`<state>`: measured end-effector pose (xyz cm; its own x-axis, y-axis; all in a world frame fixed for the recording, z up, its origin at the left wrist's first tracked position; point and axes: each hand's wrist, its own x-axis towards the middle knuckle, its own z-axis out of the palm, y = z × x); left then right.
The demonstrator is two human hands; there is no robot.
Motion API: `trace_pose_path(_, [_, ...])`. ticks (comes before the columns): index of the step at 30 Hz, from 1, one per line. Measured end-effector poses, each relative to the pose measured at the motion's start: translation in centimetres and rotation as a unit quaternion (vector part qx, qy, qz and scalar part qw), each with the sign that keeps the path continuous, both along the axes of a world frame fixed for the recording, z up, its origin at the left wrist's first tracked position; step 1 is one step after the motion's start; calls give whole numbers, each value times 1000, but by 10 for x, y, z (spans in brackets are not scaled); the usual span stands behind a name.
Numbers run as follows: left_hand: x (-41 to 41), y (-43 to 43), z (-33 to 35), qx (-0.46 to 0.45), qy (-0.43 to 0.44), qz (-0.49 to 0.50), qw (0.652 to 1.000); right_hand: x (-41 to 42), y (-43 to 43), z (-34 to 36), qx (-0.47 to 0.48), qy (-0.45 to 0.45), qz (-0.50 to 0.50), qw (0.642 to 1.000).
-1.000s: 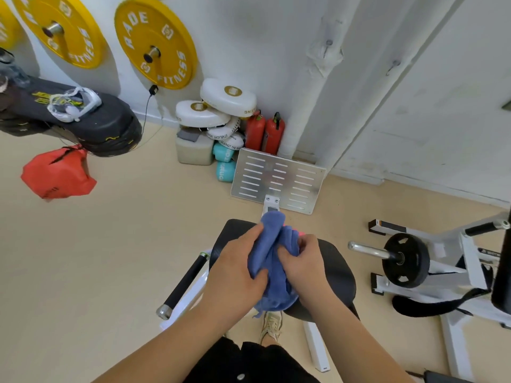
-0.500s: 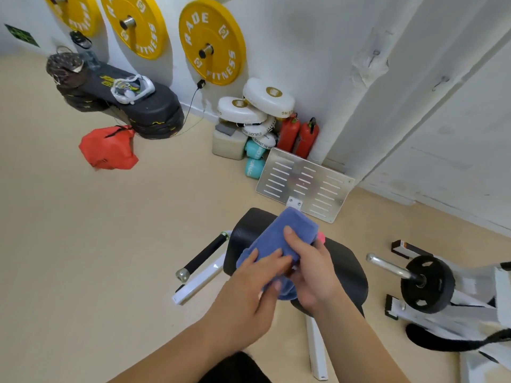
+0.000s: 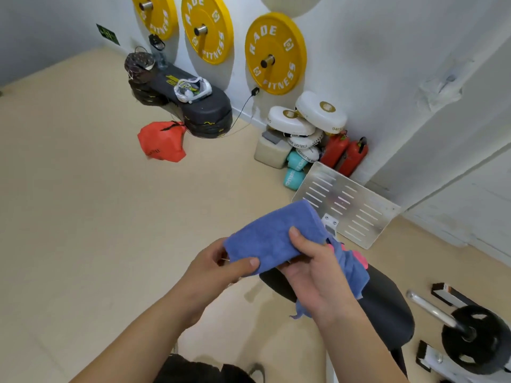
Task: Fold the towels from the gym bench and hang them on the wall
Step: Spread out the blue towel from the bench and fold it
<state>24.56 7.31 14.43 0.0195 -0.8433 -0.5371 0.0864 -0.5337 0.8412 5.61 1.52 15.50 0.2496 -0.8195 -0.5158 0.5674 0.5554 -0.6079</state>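
Observation:
A folded blue towel [image 3: 273,237] is held in the air between both hands, above the floor left of the black gym bench [image 3: 381,302]. My left hand [image 3: 218,268] grips its near-left end, thumb on top. My right hand [image 3: 318,268] grips its right side, thumb pressed on the upper face. A loose blue end hangs below my right hand, and a bit of pink cloth [image 3: 360,258] shows behind it. The white wall [image 3: 359,51] rises behind.
Yellow weight plates [image 3: 275,53] hang on wall pegs. White pads, red extinguishers [image 3: 345,153] and a slotted metal plate [image 3: 345,205] crowd the wall base. A black stack [image 3: 193,106] and a red bag [image 3: 161,145] sit far left. A loaded bar [image 3: 467,335] is at right.
The view has swung left and the hands have lifted the towel off the bench toward the left. The towel now lies flatter as a folded band between both hands.

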Motion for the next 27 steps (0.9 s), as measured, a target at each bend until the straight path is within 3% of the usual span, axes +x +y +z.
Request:
trace_pose_path(6, [122, -19, -16, -27, 41, 72, 996, 119, -68, 4, -38, 20, 62, 997])
trace_pose_path(11, [248, -95, -5, -102, 46, 160, 981, 250, -118, -13, -51, 57, 102, 992])
trace_pose_path(14, [313, -143, -2, -70, 30, 111, 991, 322, -148, -10, -47, 81, 102, 990])
trace_pose_path(19, [378, -206, -2, -34, 104, -18, 994, 381, -205, 0, -36, 87, 16, 995])
trace_pose_path(23, [397, -298, 3, -41, 67, -29, 997, 376, -261, 1, -2, 121, -16, 993])
trace_pose_path(27, [384, -394, 17, -39, 92, -81, 992, 332, -323, 3, -1, 167, 36, 985])
